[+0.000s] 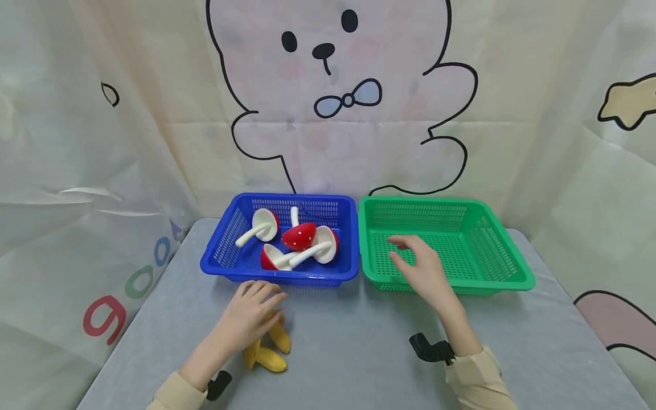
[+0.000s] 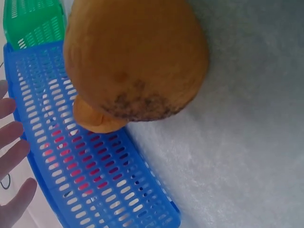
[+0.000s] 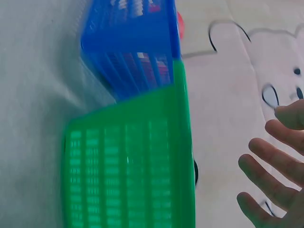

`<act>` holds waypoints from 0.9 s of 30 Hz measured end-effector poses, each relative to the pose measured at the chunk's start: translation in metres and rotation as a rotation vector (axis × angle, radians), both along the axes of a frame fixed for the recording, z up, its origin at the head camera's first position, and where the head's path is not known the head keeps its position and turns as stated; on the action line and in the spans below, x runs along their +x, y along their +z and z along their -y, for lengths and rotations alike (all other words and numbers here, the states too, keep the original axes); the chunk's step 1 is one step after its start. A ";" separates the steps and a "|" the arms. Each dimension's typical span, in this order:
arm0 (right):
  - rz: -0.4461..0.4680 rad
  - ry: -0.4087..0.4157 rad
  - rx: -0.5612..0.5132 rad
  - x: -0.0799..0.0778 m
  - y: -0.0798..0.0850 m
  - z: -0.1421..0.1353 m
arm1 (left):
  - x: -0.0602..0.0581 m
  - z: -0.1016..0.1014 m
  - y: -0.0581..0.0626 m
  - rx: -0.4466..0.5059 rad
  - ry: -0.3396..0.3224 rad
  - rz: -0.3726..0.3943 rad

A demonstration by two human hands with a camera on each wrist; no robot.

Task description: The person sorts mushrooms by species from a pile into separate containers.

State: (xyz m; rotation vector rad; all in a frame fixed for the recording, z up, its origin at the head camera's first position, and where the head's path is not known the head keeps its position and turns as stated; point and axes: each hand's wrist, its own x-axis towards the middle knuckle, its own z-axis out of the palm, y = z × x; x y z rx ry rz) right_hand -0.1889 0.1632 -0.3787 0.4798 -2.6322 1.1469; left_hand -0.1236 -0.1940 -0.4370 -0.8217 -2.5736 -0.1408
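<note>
My left hand [image 1: 251, 310] hovers by the front edge of the blue basket [image 1: 279, 275], fingers loosely bent and holding nothing. Below it on the table lies a bunch of yellow toy bananas [image 1: 271, 360], partly covered by the hand. In the left wrist view a banana tip [image 2: 137, 61] looms large, while the spread fingers [image 2: 14, 156] show at the left edge. Over the front left part of the green basket [image 1: 512, 282] is my right hand [image 1: 422, 270], thumb and fingers apart with nothing between them. Several red-capped toy mushrooms [image 1: 299, 236] lie in the blue basket.
The two baskets stand side by side at the back of the grey-covered table [image 1: 353, 353]. Behind them hangs a pale curtain [image 1: 338, 154] printed with a bear; more printed fabric hangs at both sides. A black strap mount [image 1: 430, 348] is on the right wrist.
</note>
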 end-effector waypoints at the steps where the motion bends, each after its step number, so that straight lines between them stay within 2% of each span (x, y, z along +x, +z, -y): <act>1: -0.007 -0.015 -0.010 0.002 -0.002 -0.004 | 0.000 -0.001 -0.001 -0.009 -0.008 0.011; 4: -0.029 -0.055 -0.016 0.008 -0.006 -0.018 | 0.001 -0.002 -0.003 -0.023 -0.027 0.048; 11: -0.086 -0.152 0.051 0.022 -0.014 -0.047 | 0.000 0.000 -0.009 -0.102 -0.037 0.182; 21: -0.167 -0.294 0.114 0.036 -0.030 -0.086 | -0.001 0.009 -0.008 -0.118 -0.109 0.316; 27: -0.199 -0.311 0.161 0.040 -0.039 -0.110 | 0.000 0.010 -0.008 -0.156 -0.119 0.412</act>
